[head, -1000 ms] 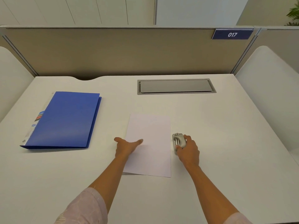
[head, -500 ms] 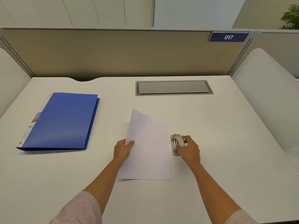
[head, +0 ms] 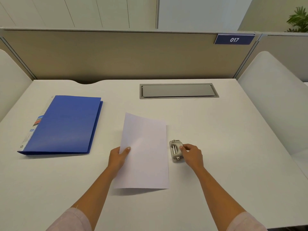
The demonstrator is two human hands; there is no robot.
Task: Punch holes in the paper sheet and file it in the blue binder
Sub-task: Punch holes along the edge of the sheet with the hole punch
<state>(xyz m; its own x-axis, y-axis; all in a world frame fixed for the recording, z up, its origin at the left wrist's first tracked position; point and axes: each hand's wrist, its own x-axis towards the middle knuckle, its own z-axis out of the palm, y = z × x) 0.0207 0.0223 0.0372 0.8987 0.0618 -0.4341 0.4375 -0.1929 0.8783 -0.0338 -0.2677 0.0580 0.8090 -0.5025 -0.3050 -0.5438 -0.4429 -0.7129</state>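
A white paper sheet (head: pixel 145 152) lies in the middle of the white desk (head: pixel 225 147), its left edge raised off the surface. My left hand (head: pixel 118 157) pinches that left edge, thumb on top. Just right of the sheet stands a small grey metal hole punch (head: pixel 176 150). My right hand (head: pixel 192 155) grips the punch from its right side. The blue binder (head: pixel 63 124) lies closed and flat at the left of the desk, apart from both hands.
A grey cable hatch (head: pixel 178 90) is set into the desk at the back. A beige partition (head: pixel 116 55) closes the far side and carries a blue "017" sign (head: pixel 234 39). White curved side panels (head: pixel 275 90) flank the desk.
My left hand went from resting flat on the sheet to gripping its left edge and lifting it. The right hand stayed on the punch, which now sits slightly apart from the sheet.
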